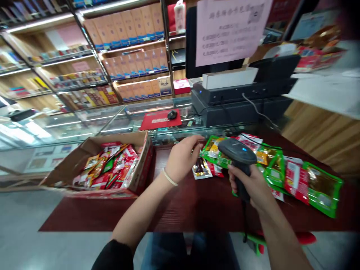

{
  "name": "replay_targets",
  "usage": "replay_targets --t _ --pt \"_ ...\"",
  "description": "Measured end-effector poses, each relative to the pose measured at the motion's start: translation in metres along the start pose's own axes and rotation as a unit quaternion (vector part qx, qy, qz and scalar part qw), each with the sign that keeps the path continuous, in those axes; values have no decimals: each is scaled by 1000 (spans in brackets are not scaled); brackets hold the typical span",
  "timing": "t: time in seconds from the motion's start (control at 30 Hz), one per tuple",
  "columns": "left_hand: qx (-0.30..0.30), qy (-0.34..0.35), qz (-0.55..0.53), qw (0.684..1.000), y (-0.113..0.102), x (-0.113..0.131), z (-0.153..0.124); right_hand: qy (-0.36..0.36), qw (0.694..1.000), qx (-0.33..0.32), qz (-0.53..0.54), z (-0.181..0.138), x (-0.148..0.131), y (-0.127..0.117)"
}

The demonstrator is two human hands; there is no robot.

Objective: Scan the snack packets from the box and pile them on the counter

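My right hand (254, 185) grips the handle of a black barcode scanner (237, 150), whose blue light is lit and whose cable hangs below. To the left, my left hand (184, 157) hovers by the pile's left end, thumb and fingers apart, with nothing visible in it. Just beyond its fingertips lies a green-edged snack packet (209, 148). A small white and brown packet (201, 168) is beneath it, overlapping a red one. On the right, a red packet (296, 180) and a large green and gold packet (323, 189) lie flat; the scanner hides part of the pile.
An open cardboard box (143, 165) of small packets stands left on the dark red counter (180, 210). Behind are a red mouse pad (149, 120), a mouse (172, 114), and a monitor (191, 45) with a paper sign, above a black cash drawer (213, 112).
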State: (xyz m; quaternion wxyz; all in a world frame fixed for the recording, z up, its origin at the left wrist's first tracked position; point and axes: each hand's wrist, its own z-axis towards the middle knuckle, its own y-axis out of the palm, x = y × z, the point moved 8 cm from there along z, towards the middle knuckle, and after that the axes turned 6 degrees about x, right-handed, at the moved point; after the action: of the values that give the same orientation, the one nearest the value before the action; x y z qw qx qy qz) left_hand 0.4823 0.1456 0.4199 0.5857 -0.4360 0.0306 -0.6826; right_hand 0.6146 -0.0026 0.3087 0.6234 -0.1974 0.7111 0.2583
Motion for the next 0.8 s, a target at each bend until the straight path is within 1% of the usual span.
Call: replay_targets --t 0.07,0.13,0.27,0.33,0.37,0.4,0.47,0.57,0.63,0.7,0.77,0.8 --pt "13 -10 42 999 -42 -14 -7 1 999 -38 -10 1 -3 27" --pt "11 -38 96 995 -82 -40 -15 8 997 -76 -20 0 -5 55" --pt "-14 -135 188 973 -150 -116 -38 4 988 -141 -57 -5 -9 110" --pt "-22 -182 217 959 -176 -155 -53 -1 983 -169 -67 -8 -9 135" --pt "-32 -199 225 953 -184 -173 -61 0 981 -181 -69 -10 -8 147" --pt "-48 -213 229 949 -189 -188 -68 3 979 -189 -71 -11 -6 157" --pt "-88 -237 223 941 -192 -215 -84 11 976 -201 -78 -14 -2 175" --pt "-140 -280 210 926 -184 -245 -106 21 975 -206 -86 -19 3 194" --pt "-169 -302 210 914 -174 -259 -117 27 975 -202 -85 -22 5 201" --pt "-187 -312 193 911 -163 -269 -125 33 975 -203 -86 -24 8 206" --pt "-189 -327 154 913 -154 -277 -130 37 975 -204 -82 -26 10 208" --pt "-179 -341 130 914 -151 -281 -132 39 975 -203 -79 -27 11 209"
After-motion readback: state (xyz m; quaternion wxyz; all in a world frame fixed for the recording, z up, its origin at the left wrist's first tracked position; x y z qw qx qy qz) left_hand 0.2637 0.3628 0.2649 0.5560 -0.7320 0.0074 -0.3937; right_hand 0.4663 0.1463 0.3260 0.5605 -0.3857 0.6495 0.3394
